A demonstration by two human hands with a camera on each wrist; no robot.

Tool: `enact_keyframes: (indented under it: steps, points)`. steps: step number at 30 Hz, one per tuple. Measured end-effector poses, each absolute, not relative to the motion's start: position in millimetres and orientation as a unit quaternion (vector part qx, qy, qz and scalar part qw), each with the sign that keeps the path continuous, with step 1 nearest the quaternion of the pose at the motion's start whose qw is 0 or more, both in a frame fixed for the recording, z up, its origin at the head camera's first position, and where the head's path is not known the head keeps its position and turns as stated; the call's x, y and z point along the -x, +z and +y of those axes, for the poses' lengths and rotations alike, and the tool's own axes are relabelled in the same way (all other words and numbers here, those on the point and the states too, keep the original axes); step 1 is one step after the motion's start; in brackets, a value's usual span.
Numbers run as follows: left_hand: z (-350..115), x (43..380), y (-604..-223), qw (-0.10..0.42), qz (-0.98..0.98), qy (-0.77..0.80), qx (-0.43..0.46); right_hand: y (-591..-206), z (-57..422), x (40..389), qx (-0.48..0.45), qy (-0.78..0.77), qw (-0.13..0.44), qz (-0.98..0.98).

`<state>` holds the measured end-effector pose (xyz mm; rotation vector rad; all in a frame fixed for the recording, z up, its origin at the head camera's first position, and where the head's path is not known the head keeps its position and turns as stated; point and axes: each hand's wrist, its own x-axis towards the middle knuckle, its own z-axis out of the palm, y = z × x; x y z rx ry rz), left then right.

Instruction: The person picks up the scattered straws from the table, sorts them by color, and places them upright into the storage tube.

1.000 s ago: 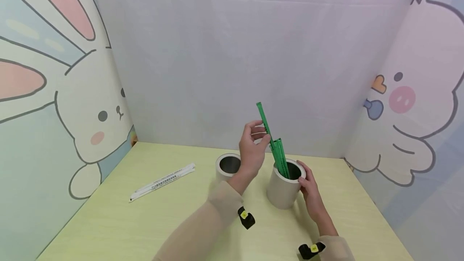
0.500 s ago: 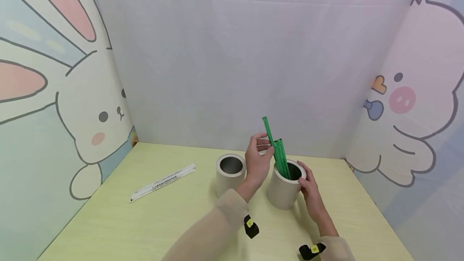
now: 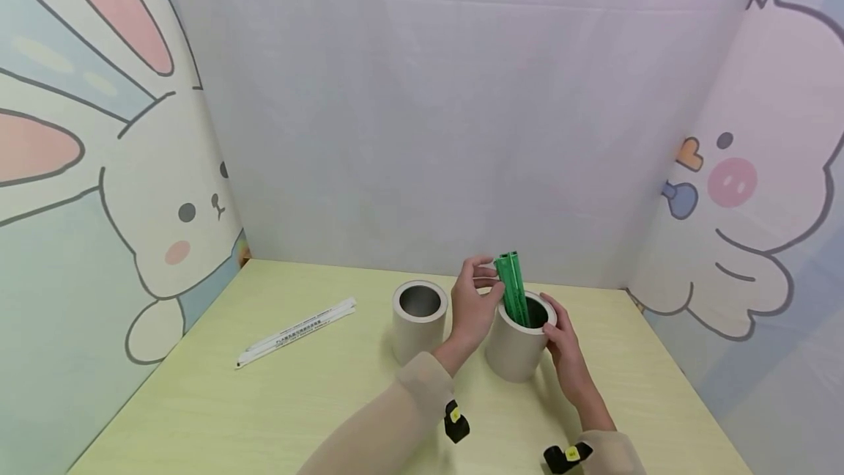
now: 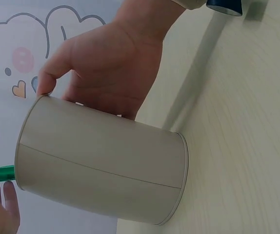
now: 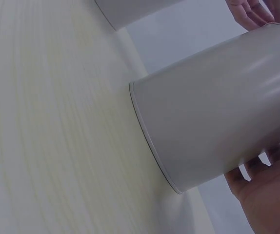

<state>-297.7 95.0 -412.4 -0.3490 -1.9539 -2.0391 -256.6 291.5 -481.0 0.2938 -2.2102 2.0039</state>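
Observation:
Several slim green stick packets (image 3: 513,288) lean upright in the right-hand light grey canister (image 3: 511,354), their upper ends standing above its rim. My left hand (image 3: 471,317) is at the canister's left rim, thumb and fingers pinching one green packet low against the others. In the left wrist view, the fingertips meet a green packet (image 4: 4,173) at the canister's mouth. My right hand (image 3: 568,350) holds the same canister from the right, with the thumb at the rim and fingers behind the wall. Packet ends inside the canister are hidden.
A second grey canister (image 3: 418,336), its mouth dark inside, stands left of the first, close to my left wrist. Further left, white paper-wrapped straws (image 3: 297,332) lie on the pale yellow table (image 3: 217,416). A grey back wall and cartoon-printed side walls enclose the table.
My left hand has moved down and slightly right, lowering the green packet into the canister until it stands level with the others. My right hand and the canister have stayed put.

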Motion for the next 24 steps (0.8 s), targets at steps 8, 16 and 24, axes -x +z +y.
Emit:
enact_keyframes:
  steps: [8, 16, 24]
  points:
    - [82.4, 296.5, -404.9, 0.156, -0.68, -0.702, 0.141, -482.4, 292.0, 257.4, -0.105, 0.668, 0.075, -0.733]
    - [47.9, 292.4, -385.2, 0.145, -0.702, -0.669, 0.197, -478.8, 291.7, 254.5, -0.112, 0.67, 0.07, -0.731]
    - [-5.9, 297.1, -373.2, 0.148, -0.736, -0.623, 0.219, -471.2, 295.8, 251.6, -0.126, 0.652, 0.081, -0.743]
